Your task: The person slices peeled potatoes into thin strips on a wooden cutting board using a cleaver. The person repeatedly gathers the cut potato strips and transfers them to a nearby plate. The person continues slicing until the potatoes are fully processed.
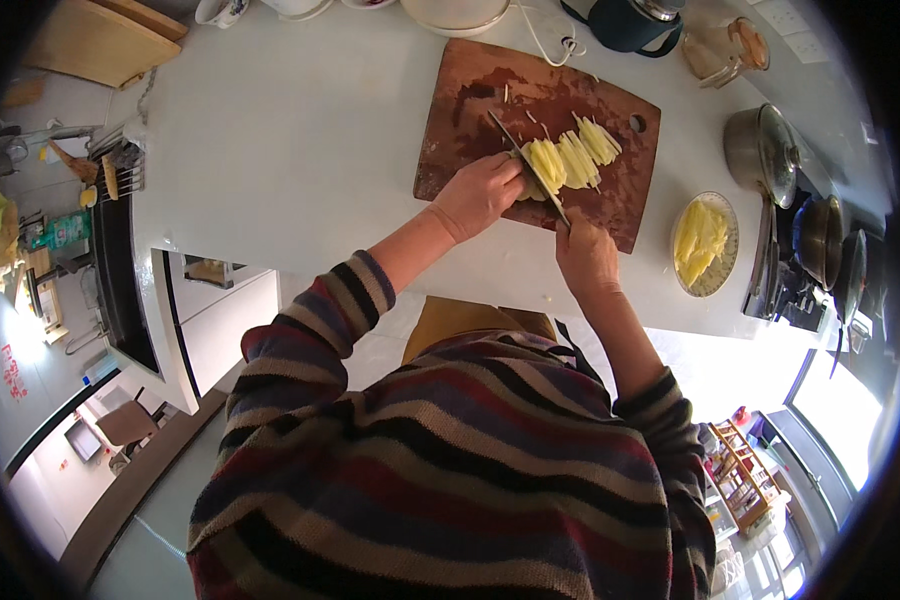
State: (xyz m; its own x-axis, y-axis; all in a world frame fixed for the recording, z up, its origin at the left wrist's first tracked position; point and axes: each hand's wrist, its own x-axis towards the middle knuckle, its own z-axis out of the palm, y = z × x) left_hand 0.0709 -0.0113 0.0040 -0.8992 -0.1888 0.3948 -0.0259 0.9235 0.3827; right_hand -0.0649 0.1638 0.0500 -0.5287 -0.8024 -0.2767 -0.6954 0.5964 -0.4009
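My right hand [588,253] is closed on the handle of a kitchen knife [527,163], whose blade stands on edge over a reddish-brown wooden cutting board [465,112]. On the blade's left side, my left hand [482,191] presses with bent fingers on pale yellow slices, which it mostly hides. Thin yellow strips, perhaps potato, [579,159] lie in several small bundles to the right of the blade. A few loose slivers are scattered on the upper part of the board. Right of the board, a patterned oval plate [707,289] holds more yellow strips.
A lidded metal pot [750,150] stands at the right, near pans [820,240] on a stove. Behind the board are a white cable [536,41], a dark kettle [634,28] and a glass jar [712,56]. A sink [124,277] is at the left.
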